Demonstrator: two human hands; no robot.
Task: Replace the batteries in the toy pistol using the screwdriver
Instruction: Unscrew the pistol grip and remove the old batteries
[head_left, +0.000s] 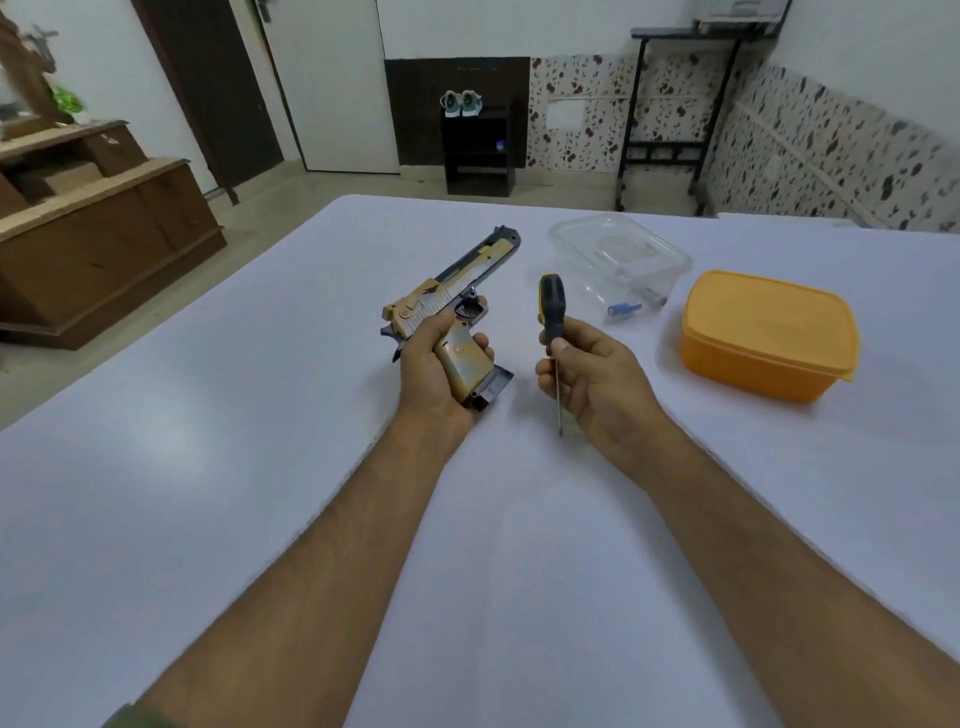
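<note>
Head view: the left hand (434, 366) grips the toy pistol (451, 306) by its tan grip, fingers curled round it, barrel pointing away from the person, held just above the white worktop (260, 467). Just right of the pistol, the right hand (592, 374) pinches the screwdriver (551, 317) where the black-and-yellow handle meets the shaft, handle up and thin shaft pointing down toward the person. Farther right of the pistol stands a clear container (618, 260) with a small blue item inside, and beyond it a closed orange box (769, 332)
</note>
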